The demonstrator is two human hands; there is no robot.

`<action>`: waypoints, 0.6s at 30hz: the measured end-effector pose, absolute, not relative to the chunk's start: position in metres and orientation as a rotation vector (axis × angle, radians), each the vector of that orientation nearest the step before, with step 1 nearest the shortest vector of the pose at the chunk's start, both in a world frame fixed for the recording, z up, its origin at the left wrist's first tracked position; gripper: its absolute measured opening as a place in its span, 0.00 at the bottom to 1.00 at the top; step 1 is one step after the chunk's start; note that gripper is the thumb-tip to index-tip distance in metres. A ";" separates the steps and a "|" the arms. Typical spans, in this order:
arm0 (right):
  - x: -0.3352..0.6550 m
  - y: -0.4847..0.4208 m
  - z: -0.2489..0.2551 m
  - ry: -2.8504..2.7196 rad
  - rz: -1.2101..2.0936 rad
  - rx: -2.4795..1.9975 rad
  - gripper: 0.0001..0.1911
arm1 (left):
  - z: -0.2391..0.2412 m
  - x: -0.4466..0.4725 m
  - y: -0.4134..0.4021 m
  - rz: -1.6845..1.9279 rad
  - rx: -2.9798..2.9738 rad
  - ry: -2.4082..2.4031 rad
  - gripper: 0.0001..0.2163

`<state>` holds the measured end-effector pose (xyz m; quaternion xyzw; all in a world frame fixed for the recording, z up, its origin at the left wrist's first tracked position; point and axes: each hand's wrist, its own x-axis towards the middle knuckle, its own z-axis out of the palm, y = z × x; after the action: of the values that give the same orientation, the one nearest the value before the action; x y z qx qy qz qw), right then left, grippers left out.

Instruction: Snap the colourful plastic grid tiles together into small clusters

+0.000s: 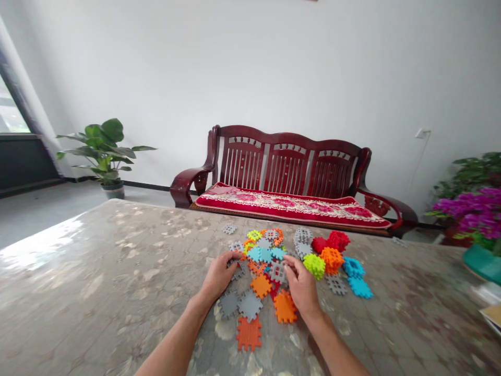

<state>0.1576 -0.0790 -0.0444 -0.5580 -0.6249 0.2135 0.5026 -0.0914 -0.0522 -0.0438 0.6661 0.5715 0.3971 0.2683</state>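
Note:
A loose heap of toothed interlocking tiles lies before me, among them turquoise tiles (259, 255), an orange tile (261, 286) and a grey solid tile (250, 305). My left hand (221, 272) is at the heap's left side, thumb and forefinger apart, over a grey lattice tile (237, 270). On the right side, my right hand (302, 284) has its fingertips closed at the edge of another grey lattice tile (277, 272). Nearer me lie a second orange tile (285, 307) and a red-orange tile (249, 334).
Right of the heap stand grouped pieces: lime green (314, 266), orange (332, 260), red (338, 241), blue (354, 268) and grey (303, 243). The patterned table (117, 292) reaches a wooden bench (287, 167). A teal flowerpot (483, 261) is at the right edge.

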 end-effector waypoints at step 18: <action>0.162 -0.087 -0.030 -1.982 0.103 -1.706 0.27 | -0.044 -0.091 -0.052 1.084 1.779 1.521 0.15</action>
<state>0.1616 -0.0872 -0.0299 -0.6296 -0.7314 0.0379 0.2593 -0.0912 -0.0515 -0.0445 0.6627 0.5665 0.4036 0.2773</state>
